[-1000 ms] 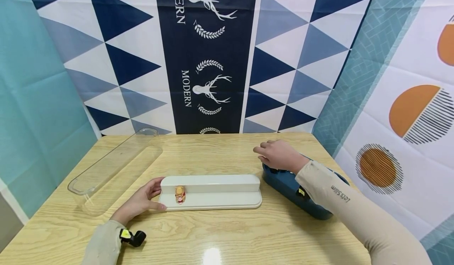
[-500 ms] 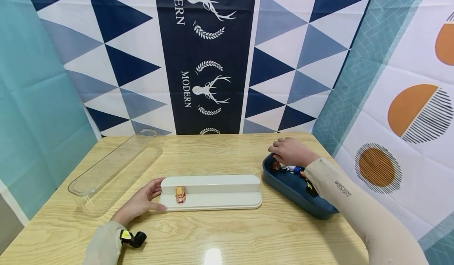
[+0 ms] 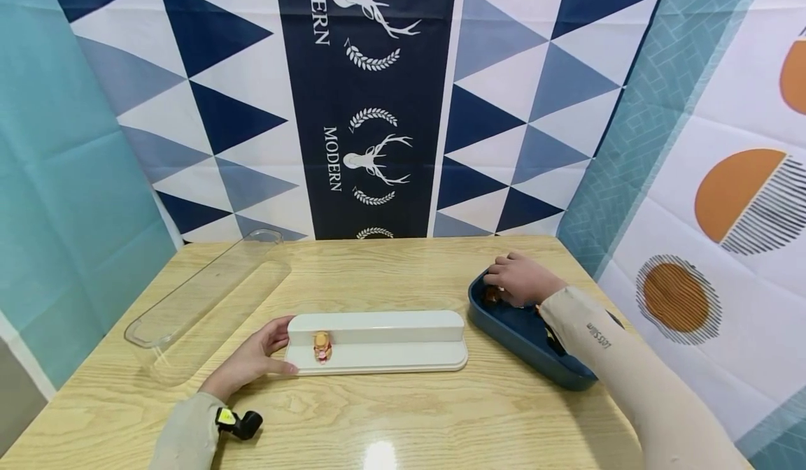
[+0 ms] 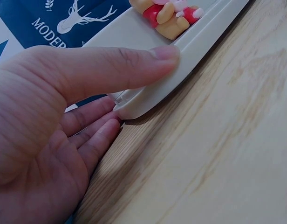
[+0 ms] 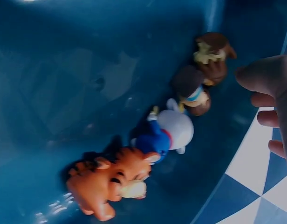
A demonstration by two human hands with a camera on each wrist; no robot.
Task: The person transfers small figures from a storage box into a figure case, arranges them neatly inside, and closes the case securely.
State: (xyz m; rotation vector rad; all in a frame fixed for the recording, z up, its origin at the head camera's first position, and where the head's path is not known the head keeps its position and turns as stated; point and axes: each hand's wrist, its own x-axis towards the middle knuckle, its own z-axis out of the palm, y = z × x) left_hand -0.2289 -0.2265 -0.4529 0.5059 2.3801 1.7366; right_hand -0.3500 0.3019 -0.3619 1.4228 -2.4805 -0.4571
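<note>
My left hand [image 3: 255,358] holds the left end of a white stepped display base [image 3: 397,358]. Its thumb presses on the front rim, while the fingers reach round the end. On the base's lower step sits a yellow-and-red bear figurine [image 3: 322,346] with a small pink figure at its front. My right hand [image 3: 519,279] is over the far end of a blue bin [image 3: 535,352], holding nothing. In the right wrist view, an orange tiger figurine [image 5: 111,179], a white-headed figurine in blue [image 5: 169,133], a dark-capped figurine [image 5: 192,88] and a brown figurine [image 5: 213,53] lie in the bin, close by the fingertips.
A long clear plastic cover [image 3: 214,295] lies at the left of the wooden table [image 3: 378,274]. Patterned cloth [image 3: 371,106] hangs behind the table's far edge. The white base stands between the cover and the blue bin.
My right hand first shifts right over the bin, then lowers toward the figurines at its far end. My left hand, the base and the bear stay in place.
</note>
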